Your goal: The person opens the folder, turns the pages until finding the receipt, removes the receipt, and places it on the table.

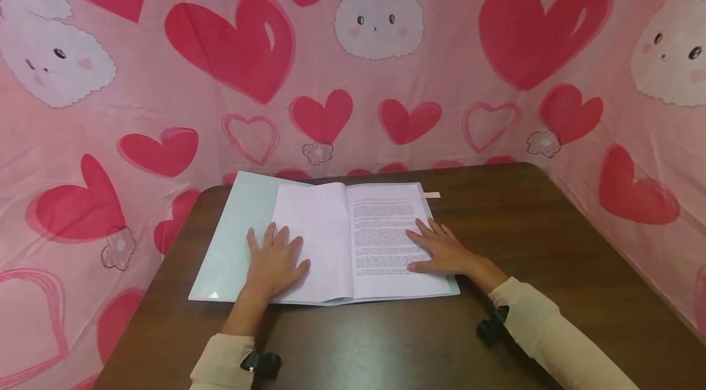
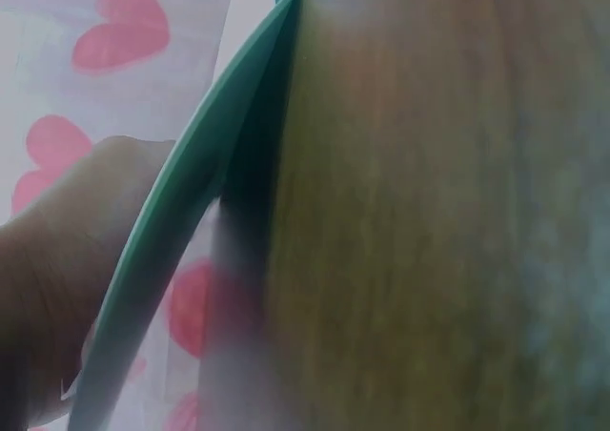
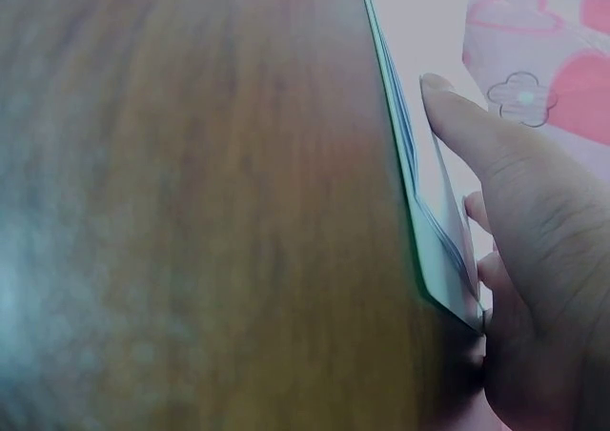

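Observation:
A pale green folder (image 1: 234,237) lies spread wide on the table, with white sheets inside it. Its left page (image 1: 317,218) looks blank; the right page (image 1: 386,282) carries printed text, and a small pink tab (image 1: 431,195) sticks out at its upper right edge. My left hand (image 1: 276,264) rests with fingers spread over the left page and the green cover beside it. On the right page's outer edge lies my right hand (image 1: 444,250), fingers extended. In the right wrist view the thumb (image 3: 462,126) lies along the sheets above the folder's edge.
The brown wooden table (image 1: 353,347) extends around the folder. Behind it and at both sides hangs a pink cloth (image 1: 364,77) printed with hearts and rabbits. A dark camera is strapped at each wrist, near the cream sleeves (image 1: 557,328).

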Tool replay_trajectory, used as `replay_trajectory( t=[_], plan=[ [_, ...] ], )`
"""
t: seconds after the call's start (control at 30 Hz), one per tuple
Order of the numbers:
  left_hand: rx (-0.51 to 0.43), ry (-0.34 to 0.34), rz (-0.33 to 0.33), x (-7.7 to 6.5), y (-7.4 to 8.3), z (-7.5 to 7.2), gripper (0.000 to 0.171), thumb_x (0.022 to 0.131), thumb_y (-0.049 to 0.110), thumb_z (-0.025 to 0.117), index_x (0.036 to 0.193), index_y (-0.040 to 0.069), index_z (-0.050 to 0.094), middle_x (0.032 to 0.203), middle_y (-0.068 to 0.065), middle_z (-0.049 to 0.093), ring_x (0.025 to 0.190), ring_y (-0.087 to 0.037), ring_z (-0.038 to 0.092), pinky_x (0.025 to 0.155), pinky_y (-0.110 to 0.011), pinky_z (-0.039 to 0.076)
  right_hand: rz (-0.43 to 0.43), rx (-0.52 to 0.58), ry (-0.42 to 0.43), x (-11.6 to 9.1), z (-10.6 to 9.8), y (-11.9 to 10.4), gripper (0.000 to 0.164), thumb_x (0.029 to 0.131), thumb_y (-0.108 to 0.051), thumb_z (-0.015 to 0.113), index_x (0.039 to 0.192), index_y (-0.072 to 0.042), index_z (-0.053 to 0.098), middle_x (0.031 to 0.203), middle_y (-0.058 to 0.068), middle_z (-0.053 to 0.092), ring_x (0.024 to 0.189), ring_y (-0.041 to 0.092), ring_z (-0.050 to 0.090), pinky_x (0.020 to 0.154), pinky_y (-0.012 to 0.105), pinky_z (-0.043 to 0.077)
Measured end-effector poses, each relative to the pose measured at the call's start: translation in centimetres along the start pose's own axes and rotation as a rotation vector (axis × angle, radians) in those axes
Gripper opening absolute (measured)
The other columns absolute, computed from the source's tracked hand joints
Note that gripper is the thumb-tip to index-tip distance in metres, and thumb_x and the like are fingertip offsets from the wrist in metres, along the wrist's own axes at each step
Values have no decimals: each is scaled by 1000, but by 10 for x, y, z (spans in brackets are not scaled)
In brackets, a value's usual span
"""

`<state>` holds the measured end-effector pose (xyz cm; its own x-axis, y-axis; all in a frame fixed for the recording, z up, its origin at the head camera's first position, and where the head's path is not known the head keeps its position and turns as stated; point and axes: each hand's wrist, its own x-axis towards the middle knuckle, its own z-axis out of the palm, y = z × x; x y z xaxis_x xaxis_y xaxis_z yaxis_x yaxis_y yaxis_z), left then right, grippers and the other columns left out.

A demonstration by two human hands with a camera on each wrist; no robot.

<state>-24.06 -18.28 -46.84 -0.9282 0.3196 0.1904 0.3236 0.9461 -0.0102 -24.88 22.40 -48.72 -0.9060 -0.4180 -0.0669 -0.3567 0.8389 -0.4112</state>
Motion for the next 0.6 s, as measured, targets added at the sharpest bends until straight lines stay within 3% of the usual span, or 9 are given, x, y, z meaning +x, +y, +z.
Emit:
replay_trajectory(
  t=[0.3, 0.6],
  plan=[
    [-1, -7, 46, 4, 15, -1, 53, 87, 54, 65, 127, 19, 66, 132, -13, 64, 134, -37, 51, 115, -79, 22, 10, -3, -7, 1, -1, -1, 94, 85, -67, 65, 159, -18, 35, 171, 18, 16, 157, 51, 5, 123, 71, 2],
    [-66, -32, 83, 9, 30, 1, 54, 89, 50, 65, 134, 20, 64, 140, -10, 65, 136, -35, 54, 117, -70, 29, 7, 4, -8, -1, -2, -2, 93, 85, -66, 65, 160, -18, 34, 171, 18, 16, 158, 50, 5, 123, 71, 2]
  ],
)
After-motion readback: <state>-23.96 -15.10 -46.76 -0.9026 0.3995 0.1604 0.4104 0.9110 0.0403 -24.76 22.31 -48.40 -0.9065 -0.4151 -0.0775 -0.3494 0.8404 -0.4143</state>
